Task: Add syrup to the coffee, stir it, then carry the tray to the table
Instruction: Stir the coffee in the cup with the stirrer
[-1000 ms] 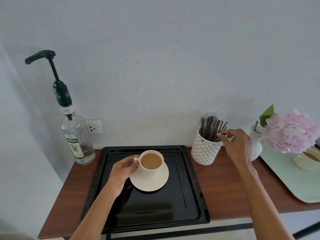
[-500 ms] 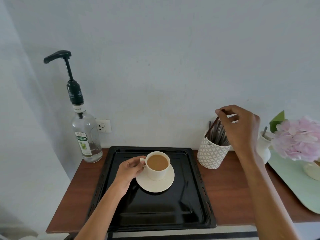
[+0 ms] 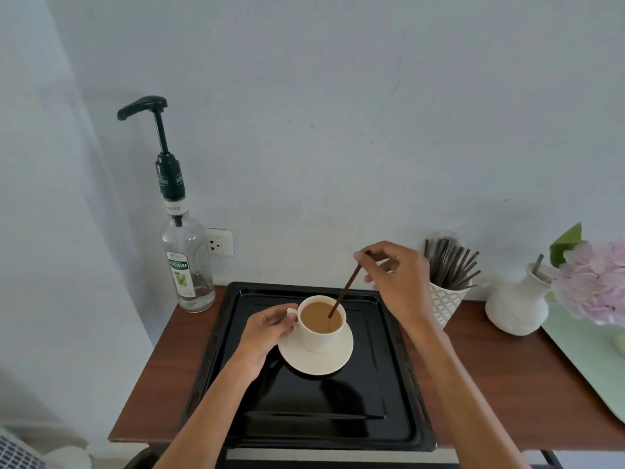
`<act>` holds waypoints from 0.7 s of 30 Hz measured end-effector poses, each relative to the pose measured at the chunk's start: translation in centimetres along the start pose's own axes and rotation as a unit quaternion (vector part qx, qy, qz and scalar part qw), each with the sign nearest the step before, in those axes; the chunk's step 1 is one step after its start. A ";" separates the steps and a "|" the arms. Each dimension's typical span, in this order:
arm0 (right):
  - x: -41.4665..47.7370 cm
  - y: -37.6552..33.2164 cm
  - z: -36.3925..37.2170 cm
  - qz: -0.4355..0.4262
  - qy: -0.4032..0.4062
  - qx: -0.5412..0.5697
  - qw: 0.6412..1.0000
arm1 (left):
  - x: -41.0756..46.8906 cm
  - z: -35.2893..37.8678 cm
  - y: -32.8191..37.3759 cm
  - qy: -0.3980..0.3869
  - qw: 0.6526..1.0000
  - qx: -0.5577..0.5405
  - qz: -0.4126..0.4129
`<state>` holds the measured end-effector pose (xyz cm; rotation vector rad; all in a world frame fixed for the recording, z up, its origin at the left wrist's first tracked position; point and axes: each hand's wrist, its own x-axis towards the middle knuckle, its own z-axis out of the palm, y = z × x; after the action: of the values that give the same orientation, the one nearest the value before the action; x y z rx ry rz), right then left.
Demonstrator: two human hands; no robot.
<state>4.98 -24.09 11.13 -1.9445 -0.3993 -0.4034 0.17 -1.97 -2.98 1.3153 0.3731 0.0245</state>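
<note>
Right hand (image 3: 397, 282) pinches stirrer (image 3: 345, 292), tip in coffee. Left hand (image 3: 267, 330) closed on cup (image 3: 321, 328) handle; cup on saucer (image 3: 316, 353), tray (image 3: 304, 401) beneath both hands. Risk: brisk stirring slops coffee over rim. Brown desk (image 3: 162, 384), pale wall; syrup bottle (image 3: 186, 265) beyond left hand.

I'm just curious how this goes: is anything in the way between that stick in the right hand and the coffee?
Nothing visible. The right hand holds the stir stick at its top, and the lower tip already dips into the coffee. The left hand sits at the cup's handle, off to the side.
</note>
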 end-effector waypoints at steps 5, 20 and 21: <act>-0.9 1.7 2.0 0.022 -0.043 -0.032 0.998 | 0.0 0.2 0.1 0.001 1.000 -0.004 0.005; -2.0 2.4 4.2 0.048 -0.152 -0.080 0.984 | 0.1 0.0 -0.2 -0.005 1.000 -0.005 0.002; -1.9 2.3 4.4 0.051 -0.153 -0.081 0.984 | 0.1 0.0 -0.2 -0.004 1.000 -0.004 0.003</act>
<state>4.77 -21.12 6.70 -2.1825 -0.4745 -0.0696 0.20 -2.04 -3.18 1.3083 0.3613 0.0255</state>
